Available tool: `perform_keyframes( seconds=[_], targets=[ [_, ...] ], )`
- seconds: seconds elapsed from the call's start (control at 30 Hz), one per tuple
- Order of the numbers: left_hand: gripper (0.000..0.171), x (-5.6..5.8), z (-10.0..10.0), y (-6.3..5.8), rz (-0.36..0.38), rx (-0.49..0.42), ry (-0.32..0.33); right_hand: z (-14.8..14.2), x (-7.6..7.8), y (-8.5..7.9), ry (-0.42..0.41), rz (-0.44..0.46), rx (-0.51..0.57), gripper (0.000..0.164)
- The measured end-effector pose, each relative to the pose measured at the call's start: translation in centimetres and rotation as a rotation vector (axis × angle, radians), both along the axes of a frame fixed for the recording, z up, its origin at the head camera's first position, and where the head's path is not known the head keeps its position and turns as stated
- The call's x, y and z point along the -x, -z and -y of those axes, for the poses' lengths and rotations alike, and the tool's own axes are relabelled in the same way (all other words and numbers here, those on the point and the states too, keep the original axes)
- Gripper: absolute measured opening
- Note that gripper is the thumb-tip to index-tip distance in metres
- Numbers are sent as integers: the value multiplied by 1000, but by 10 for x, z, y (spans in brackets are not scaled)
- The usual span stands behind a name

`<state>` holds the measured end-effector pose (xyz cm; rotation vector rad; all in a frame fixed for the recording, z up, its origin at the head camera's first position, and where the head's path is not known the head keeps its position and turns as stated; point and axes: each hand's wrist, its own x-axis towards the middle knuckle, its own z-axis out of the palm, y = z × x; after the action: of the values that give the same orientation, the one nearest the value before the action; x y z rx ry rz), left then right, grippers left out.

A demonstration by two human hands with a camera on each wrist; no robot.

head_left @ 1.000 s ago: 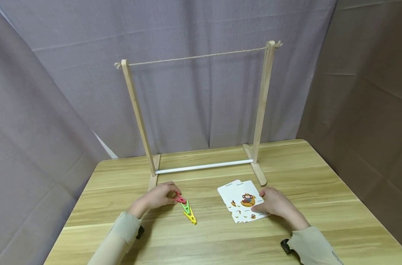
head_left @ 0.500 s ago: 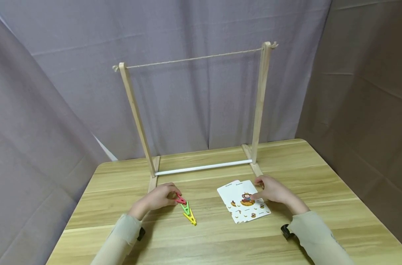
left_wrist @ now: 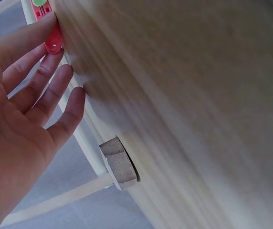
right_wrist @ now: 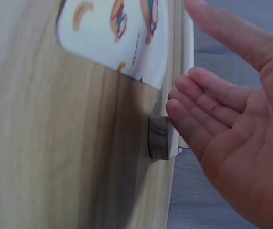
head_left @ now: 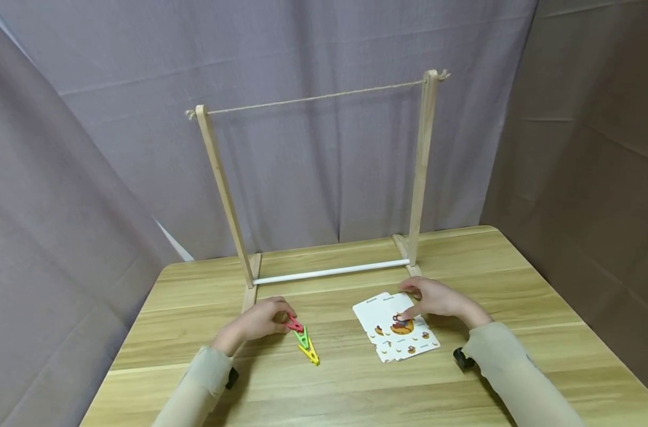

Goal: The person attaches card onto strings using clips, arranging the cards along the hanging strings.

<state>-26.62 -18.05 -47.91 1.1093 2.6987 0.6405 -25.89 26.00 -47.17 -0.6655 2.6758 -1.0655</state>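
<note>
In the head view three clothespins lie in a row on the table: red [head_left: 295, 325], green [head_left: 303, 338] and yellow [head_left: 309, 354]. My left hand [head_left: 262, 319] pinches the end of the red one; the left wrist view shows the thumb [left_wrist: 43, 28] and forefinger on its tip. To the right, overlapping white picture cards [head_left: 374, 308] lie flat, printed with a monkey and bananas. My right hand [head_left: 438, 298] is over their upper right part, thumb across the monkey picture. In the right wrist view its fingers [right_wrist: 213, 102] are loosely bent; whether the thumb touches the card I cannot tell.
A wooden stand with two posts [head_left: 222, 196] rises behind the hands, a twine line [head_left: 313, 98] strung between their tops. A white rod [head_left: 331, 273] joins them low down. The wood-grain table [head_left: 345, 391] ends at a grey curtain [head_left: 281, 178].
My right hand has moved up and left over the cards, uncovering their lower right corner. The left hand stays at the red clothespin. The head view has shifted slightly.
</note>
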Motion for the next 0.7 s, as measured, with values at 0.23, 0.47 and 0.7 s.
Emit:
perform_keyframes(
  seconds=[0.23,0.47,0.7],
  targets=[
    [27,0,0,1,10,-16,2,3,9,6,-62,-11,-42,75],
    [27,1,2,1,4,-21,0,8,14,7,-105,-44,-120,79],
    [26,2,2,2,3,-30,1,12,15,5,-148,-68,-142,63]
  ],
)
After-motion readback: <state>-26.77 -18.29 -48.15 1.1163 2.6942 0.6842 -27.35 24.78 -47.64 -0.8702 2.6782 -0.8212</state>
